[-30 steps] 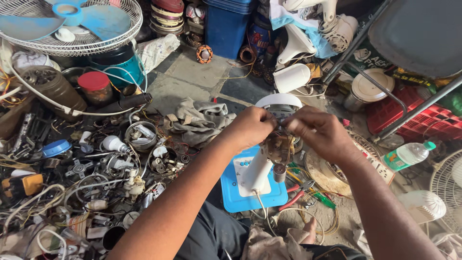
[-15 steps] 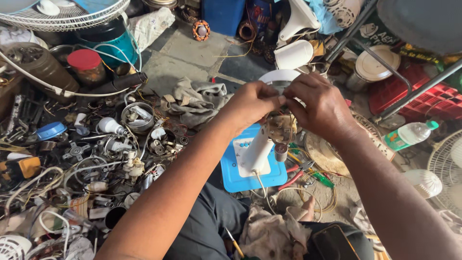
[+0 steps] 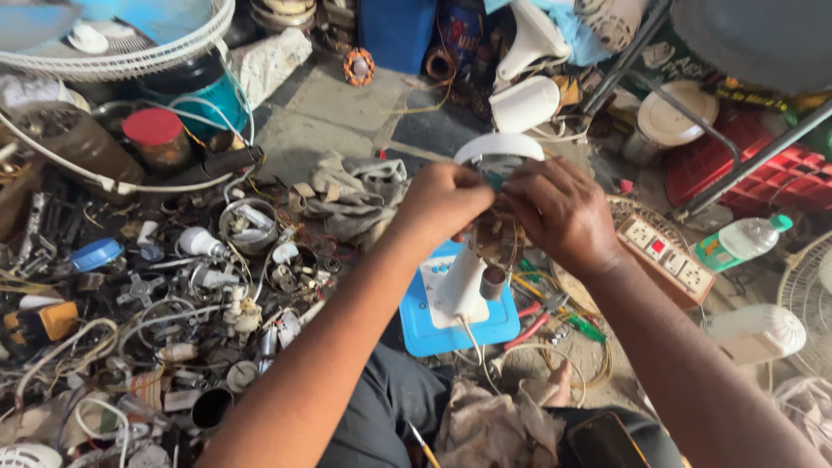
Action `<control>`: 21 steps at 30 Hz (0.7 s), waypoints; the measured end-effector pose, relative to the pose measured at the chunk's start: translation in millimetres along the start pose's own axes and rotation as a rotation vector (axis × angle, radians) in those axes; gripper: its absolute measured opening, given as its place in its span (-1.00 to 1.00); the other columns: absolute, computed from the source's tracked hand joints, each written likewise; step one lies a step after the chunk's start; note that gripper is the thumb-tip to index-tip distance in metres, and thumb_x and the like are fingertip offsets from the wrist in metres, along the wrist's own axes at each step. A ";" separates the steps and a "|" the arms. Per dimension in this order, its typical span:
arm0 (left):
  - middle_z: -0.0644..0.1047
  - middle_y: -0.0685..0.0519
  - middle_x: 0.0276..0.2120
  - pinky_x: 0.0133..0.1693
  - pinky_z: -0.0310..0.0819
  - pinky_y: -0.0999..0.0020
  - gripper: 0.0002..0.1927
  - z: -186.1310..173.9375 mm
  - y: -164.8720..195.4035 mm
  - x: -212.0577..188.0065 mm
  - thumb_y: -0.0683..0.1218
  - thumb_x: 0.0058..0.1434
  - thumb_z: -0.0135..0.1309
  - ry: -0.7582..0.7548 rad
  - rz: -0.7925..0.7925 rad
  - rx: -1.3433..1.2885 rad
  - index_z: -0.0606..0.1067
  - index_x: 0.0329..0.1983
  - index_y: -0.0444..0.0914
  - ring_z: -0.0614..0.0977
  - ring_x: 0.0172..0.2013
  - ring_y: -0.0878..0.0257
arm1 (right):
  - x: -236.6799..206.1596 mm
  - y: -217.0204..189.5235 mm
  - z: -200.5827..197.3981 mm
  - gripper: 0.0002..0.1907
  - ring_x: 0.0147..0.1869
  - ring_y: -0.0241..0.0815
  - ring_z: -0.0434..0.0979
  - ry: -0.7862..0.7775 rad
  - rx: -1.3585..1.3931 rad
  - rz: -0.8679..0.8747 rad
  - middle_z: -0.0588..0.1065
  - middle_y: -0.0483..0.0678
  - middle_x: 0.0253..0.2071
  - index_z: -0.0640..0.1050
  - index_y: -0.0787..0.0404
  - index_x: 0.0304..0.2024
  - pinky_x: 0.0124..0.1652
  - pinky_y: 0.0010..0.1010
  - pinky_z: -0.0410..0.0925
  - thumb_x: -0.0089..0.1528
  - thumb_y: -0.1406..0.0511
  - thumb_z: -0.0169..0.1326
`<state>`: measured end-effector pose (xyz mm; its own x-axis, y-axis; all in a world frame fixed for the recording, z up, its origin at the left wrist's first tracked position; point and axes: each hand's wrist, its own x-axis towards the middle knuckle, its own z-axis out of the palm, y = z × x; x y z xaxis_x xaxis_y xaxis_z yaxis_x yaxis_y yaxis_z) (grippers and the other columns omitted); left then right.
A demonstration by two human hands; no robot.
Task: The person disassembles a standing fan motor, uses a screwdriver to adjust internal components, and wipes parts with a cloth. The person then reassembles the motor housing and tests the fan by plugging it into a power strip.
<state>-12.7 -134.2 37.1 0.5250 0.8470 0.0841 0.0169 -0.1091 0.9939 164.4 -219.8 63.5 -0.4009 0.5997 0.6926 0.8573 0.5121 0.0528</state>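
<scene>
both forearms are bare from the elbow down, with no sleeve reaching into view. the left hand [image 3: 442,201] and the right hand [image 3: 563,212] wear no gloves, and no ring, watch or band shows on either wrist or on the fingers that can be seen. below the hands, near the bottom edge, the legs are clad in dark grey trousers [image 3: 373,416], the cloth plain and creased around the knee.
</scene>
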 end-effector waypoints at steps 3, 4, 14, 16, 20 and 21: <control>0.61 0.02 -0.54 -0.56 0.42 0.39 -0.78 5.5 -12.8 1.4 -0.12 0.03 0.16 0.069 0.057 -0.019 0.64 -0.29 -0.32 0.55 -0.60 0.35 | 0.4 1.8 1.5 -0.76 -0.10 -0.01 0.59 0.003 0.093 0.137 0.56 -0.02 -0.16 0.55 0.23 -0.21 -0.11 -0.24 0.45 0.15 0.34 0.35; 0.64 0.03 -0.50 -0.48 0.47 0.41 -0.77 6.0 -16.1 1.9 -0.12 0.03 0.17 0.068 0.123 0.008 0.64 -0.28 -0.33 0.59 -0.54 0.36 | 0.9 2.9 1.3 -0.74 -0.13 -0.05 0.59 -0.015 0.137 0.217 0.56 -0.02 -0.17 0.57 0.25 -0.19 -0.15 -0.27 0.45 0.14 0.33 0.36; 0.69 -0.07 -0.37 -0.28 0.56 0.36 -0.82 10.1 -10.7 -9.3 -0.10 0.12 0.20 0.146 0.328 0.249 0.64 -0.25 -0.26 0.72 -0.37 0.23 | 10.8 32.1 2.1 -0.79 -0.09 -0.24 0.60 -0.312 0.498 0.455 0.56 -0.07 -0.15 0.65 0.25 -0.19 -0.15 -0.38 0.48 0.14 0.33 0.31; 0.68 -0.10 -0.34 -0.26 0.56 0.31 -0.84 11.8 -6.5 -13.9 -0.12 0.14 0.16 0.210 0.417 0.322 0.63 -0.24 -0.25 0.73 -0.33 0.14 | 9.9 35.6 3.2 -0.80 -0.10 -0.24 0.58 -0.334 0.471 0.490 0.54 -0.06 -0.18 0.64 0.25 -0.17 -0.16 -0.37 0.47 0.16 0.33 0.27; 0.66 -0.10 -0.33 -0.26 0.52 0.18 -0.88 12.8 -2.8 -19.4 -0.18 0.15 0.13 0.236 0.589 0.505 0.63 -0.26 -0.24 0.69 -0.29 0.01 | 6.3 36.6 6.2 -0.80 -0.13 -0.19 0.57 -0.310 0.376 0.448 0.53 -0.03 -0.23 0.61 0.28 -0.20 -0.14 -0.34 0.42 0.18 0.31 0.28; 0.65 -0.10 -0.34 -0.27 0.51 0.15 -0.89 11.0 -2.9 -19.5 -0.19 0.16 0.13 0.216 0.615 0.564 0.63 -0.28 -0.23 0.69 -0.30 0.00 | 5.6 36.0 7.2 -0.81 -0.13 -0.19 0.57 -0.300 0.375 0.441 0.52 -0.02 -0.23 0.60 0.28 -0.20 -0.13 -0.33 0.42 0.19 0.31 0.26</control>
<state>-13.6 -156.2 31.7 0.4074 0.6266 0.6643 0.2326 -0.7747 0.5880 190.7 -193.6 64.1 -0.1561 0.9206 0.3579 0.8131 0.3254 -0.4826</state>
